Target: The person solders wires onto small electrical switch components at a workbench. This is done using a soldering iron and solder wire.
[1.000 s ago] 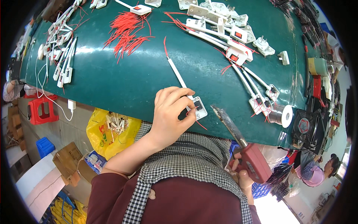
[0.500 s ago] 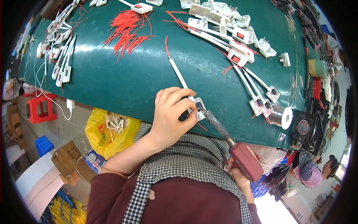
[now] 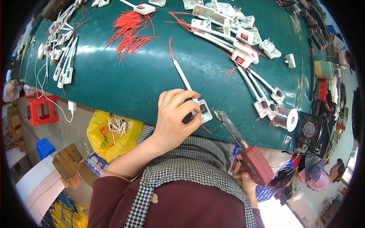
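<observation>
A white switch housing (image 3: pixel 206 116) lies open-side up near the table's front edge, a dark switch inside it. From it a slim white tube (image 3: pixel 182 74) runs away from me, with red wire (image 3: pixel 170 48) sticking out at its far end. My left hand (image 3: pixel 173 117) rests over the housing, thumb and index finger pinched on a thin red wire at its side. My right hand (image 3: pixel 247 180) grips the red handle of a soldering iron (image 3: pixel 256 163). The iron's tip points at the housing from the right, a short gap apart.
Cut red wires (image 3: pixel 131 32) are heaped on the green table (image 3: pixel 133 83). White switch assemblies (image 3: pixel 243 55) lie far right, more at the left (image 3: pixel 62 57). A solder spool (image 3: pixel 291 120) and a small fan (image 3: pixel 310 129) stand right. A yellow bag (image 3: pixel 100 140) hangs below the front edge.
The soldering iron's tip has drawn back from the switch housing, to the right. My right hand has shifted slightly right with it. My left hand has stayed in place.
</observation>
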A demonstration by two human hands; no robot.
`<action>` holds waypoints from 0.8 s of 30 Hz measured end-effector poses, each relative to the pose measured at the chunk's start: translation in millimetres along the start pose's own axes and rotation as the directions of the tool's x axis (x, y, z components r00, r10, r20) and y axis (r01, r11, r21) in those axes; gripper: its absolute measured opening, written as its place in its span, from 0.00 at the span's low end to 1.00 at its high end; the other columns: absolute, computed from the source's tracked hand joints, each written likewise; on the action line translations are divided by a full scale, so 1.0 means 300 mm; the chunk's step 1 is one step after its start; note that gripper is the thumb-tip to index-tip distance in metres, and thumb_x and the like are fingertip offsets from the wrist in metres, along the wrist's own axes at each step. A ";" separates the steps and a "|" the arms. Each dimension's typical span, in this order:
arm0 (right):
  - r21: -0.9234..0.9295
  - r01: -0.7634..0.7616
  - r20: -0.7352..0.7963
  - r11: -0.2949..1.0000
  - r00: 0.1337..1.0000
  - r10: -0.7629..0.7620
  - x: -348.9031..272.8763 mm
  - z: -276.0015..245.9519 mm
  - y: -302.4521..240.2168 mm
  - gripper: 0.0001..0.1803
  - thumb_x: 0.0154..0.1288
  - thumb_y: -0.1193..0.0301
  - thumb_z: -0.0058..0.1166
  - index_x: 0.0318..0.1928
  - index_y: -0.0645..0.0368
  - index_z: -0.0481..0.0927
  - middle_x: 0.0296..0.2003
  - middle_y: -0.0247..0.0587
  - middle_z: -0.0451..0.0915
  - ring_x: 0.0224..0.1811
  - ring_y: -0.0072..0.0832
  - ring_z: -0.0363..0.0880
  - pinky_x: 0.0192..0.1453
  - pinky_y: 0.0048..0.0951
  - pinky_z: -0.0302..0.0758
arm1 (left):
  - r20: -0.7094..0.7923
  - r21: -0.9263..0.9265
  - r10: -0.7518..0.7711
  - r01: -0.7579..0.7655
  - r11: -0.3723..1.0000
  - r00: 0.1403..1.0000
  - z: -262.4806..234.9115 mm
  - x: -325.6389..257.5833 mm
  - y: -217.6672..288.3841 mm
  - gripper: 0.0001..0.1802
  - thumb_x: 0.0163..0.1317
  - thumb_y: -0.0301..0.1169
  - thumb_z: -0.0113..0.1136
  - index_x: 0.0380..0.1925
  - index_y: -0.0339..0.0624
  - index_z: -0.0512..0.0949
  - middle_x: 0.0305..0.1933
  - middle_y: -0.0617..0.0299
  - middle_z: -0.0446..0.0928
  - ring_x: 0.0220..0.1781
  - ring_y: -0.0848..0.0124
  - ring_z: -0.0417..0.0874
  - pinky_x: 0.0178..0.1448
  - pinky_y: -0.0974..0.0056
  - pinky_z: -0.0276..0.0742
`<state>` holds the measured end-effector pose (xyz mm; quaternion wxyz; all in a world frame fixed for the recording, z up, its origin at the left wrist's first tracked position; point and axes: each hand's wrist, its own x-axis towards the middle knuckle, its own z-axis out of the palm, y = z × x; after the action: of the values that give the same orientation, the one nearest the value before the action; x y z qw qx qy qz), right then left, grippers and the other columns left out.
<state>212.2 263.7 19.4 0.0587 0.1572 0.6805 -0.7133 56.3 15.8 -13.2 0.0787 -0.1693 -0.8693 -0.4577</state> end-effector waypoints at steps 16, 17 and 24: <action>0.036 0.174 -0.098 0.984 0.981 -0.169 0.016 0.024 -0.006 0.41 0.58 0.53 0.66 0.62 0.67 0.64 0.46 0.55 0.76 0.24 0.25 0.74 0.24 0.24 0.75 | 0.096 -0.107 0.013 -0.002 0.994 0.995 0.011 0.025 -0.005 0.06 0.47 0.25 0.64 0.24 0.45 0.76 0.49 0.64 0.80 0.54 0.63 0.77 0.69 0.37 0.51; 0.040 0.175 -0.097 0.984 0.981 -0.171 0.019 0.029 -0.007 0.41 0.58 0.53 0.66 0.62 0.67 0.64 0.46 0.55 0.76 0.24 0.25 0.74 0.24 0.24 0.75 | 0.105 -0.096 0.011 -0.001 0.995 0.994 0.011 0.027 -0.004 0.05 0.48 0.25 0.64 0.24 0.45 0.77 0.49 0.64 0.80 0.54 0.63 0.77 0.69 0.36 0.50; 0.007 0.230 -0.164 0.973 0.960 -0.226 0.017 0.023 -0.010 0.42 0.58 0.52 0.65 0.60 0.69 0.63 0.44 0.54 0.76 0.21 0.24 0.73 0.21 0.23 0.74 | -0.041 0.069 0.025 -0.022 0.997 0.999 -0.150 0.193 -0.107 0.07 0.53 0.29 0.64 0.32 0.43 0.80 0.47 0.58 0.79 0.52 0.59 0.77 0.65 0.52 0.61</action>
<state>205.6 257.8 20.7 -0.0811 0.1360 0.6874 -0.7088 -10.1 -25.0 4.7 0.1080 -0.1671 -0.8805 -0.4302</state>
